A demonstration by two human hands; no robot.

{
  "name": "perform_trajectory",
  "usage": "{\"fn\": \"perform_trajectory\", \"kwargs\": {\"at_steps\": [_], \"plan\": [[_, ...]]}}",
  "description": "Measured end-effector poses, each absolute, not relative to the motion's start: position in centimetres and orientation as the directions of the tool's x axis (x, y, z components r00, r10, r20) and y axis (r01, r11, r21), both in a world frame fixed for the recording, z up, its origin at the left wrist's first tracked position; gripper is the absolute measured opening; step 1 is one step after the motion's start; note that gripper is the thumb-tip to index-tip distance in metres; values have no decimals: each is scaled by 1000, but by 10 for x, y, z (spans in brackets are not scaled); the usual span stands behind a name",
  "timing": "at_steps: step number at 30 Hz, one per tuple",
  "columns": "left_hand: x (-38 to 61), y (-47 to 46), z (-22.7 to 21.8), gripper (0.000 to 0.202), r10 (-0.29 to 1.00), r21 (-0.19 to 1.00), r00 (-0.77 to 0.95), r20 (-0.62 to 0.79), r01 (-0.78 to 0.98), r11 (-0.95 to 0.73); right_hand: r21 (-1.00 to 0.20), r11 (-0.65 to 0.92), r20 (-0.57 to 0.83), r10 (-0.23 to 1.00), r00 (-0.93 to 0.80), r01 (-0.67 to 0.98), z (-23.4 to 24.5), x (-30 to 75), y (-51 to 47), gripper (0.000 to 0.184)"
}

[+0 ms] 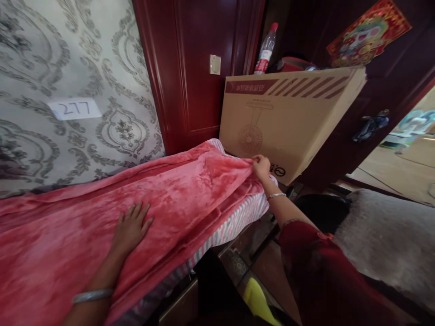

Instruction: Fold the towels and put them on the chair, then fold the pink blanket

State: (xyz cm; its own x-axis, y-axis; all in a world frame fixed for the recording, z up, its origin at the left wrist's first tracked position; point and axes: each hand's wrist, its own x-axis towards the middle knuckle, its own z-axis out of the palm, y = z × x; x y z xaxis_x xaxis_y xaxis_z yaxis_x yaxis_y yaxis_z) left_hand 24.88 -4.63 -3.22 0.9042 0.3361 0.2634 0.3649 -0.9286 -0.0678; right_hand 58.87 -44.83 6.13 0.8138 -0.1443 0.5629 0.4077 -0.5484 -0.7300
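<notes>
A pink fleece blanket (81, 217) lies spread over a bed with a striped mattress (238, 219) showing at its edge. My left hand (131, 226) rests flat on the blanket, fingers spread, a silver bangle on the wrist. My right hand (261, 166) is stretched out to the far corner of the blanket and pinches its edge, next to a cardboard box (288, 117). A thin bracelet sits on that wrist, and the sleeve is dark red.
The large cardboard box with a fan drawing stands at the end of the bed, a plastic water bottle (266, 50) behind it. Patterned grey wallpaper with a "277" label (74, 108) and a dark red wooden door (200, 68) stand beyond. A grey furry seat (390, 235) is on the right.
</notes>
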Motion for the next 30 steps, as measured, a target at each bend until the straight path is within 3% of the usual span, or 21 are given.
{"fn": "perform_trajectory", "kwargs": {"at_steps": [4,6,8,10,11,12,14,17,22,24,30], "plan": [[249,-46,-33,60,332,-83,908,254,363,-928,-755,-532,532,-156,832,384,59,572,-436,26],[250,-45,-34,60,321,-94,909,265,356,-930,-728,-501,578,-81,812,468,69,554,-402,30],[250,-42,-36,61,310,-99,909,277,348,-932,-663,-415,638,123,761,623,78,527,-358,28],[250,-39,-38,61,301,-94,910,286,340,-936,-518,-47,673,594,441,854,80,499,-318,32],[251,-38,-38,61,300,-89,909,290,338,-937,-504,55,652,678,338,862,79,489,-304,35],[251,-37,-39,60,302,-86,907,292,340,-937,-531,62,624,703,341,845,77,482,-295,36],[251,-35,-39,58,306,-90,907,290,344,-935,-601,-50,579,661,478,797,69,483,-295,37],[251,-33,-40,55,306,-102,906,292,348,-932,-676,-301,505,477,719,673,56,517,-331,40],[250,-30,-45,53,306,-85,901,307,347,-934,-658,-594,350,304,886,463,40,580,-395,45],[249,-29,-46,54,313,-85,902,298,352,-932,-616,-637,325,329,886,463,33,587,-396,47],[248,-27,-50,60,334,-91,904,266,368,-925,-452,-644,282,554,783,618,7,570,-341,68]]}}
